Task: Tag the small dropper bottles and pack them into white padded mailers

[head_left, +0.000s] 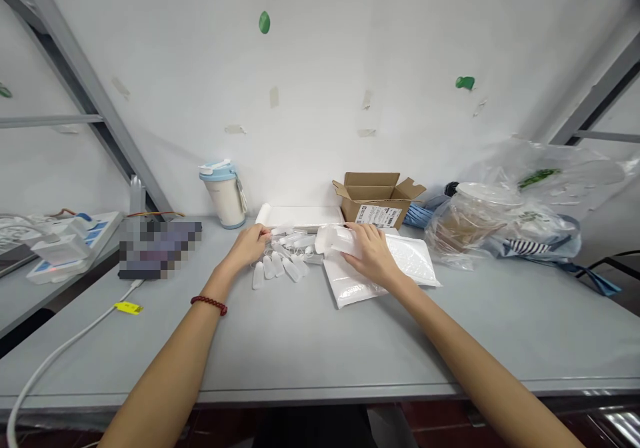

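Observation:
Several small translucent plastic tags (293,269) lie in a loose pile on the grey table. At the pile's left edge is my left hand (249,247), fingers closed together; what is between the fingertips, if anything, is hidden. My right hand (373,255) has its thumb and fingers closed on a whitish, partly translucent piece (334,240) just right of the pile. Its exact kind is unclear. Under that hand lies a white bubble mailer (413,258), flat and slightly askew.
Behind the tags stands a shallow white tray (303,216), with an open cardboard box (377,201) beside it. A blue-lidded cup (223,193) is at back left, near a blurred device (160,251) on a white cable (65,347). Plastic-bagged containers (475,221) stand at right.

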Demonstrator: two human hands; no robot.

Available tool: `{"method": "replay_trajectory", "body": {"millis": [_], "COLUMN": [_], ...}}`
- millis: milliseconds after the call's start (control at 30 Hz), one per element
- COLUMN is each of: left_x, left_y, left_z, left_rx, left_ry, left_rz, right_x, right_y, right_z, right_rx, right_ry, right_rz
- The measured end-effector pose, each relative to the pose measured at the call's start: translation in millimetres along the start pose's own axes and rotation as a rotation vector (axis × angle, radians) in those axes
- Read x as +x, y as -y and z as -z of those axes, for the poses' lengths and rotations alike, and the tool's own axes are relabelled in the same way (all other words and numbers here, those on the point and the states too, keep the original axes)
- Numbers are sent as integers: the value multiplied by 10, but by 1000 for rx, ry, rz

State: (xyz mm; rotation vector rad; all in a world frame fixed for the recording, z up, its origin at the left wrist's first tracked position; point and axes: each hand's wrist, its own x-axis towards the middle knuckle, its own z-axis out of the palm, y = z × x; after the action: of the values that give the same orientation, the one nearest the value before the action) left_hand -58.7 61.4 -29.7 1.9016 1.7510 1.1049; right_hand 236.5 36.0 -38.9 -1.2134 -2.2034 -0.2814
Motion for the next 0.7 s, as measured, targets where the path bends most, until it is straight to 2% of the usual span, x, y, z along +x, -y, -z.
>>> {"method": "replay_trajectory", "body": {"millis": [167,267,467,700], "left_x": [-81,-156,-253,-350], "left_y": [-324,-471,-581,-682], "left_z": [56,25,-132,-344], "left_rx": [9,27,74,-5], "left_ry": [59,89,112,63], "left_rz": [-160,-232,-402,-441], "right_x": [7,4,1,-18], "right_y": [-4,1,36,73], "right_z": [10,3,8,-5], "right_rx": [9,6,14,41], "right_ry": [-7,-4,-7,-34], "right_rz": [0,10,45,73]}}
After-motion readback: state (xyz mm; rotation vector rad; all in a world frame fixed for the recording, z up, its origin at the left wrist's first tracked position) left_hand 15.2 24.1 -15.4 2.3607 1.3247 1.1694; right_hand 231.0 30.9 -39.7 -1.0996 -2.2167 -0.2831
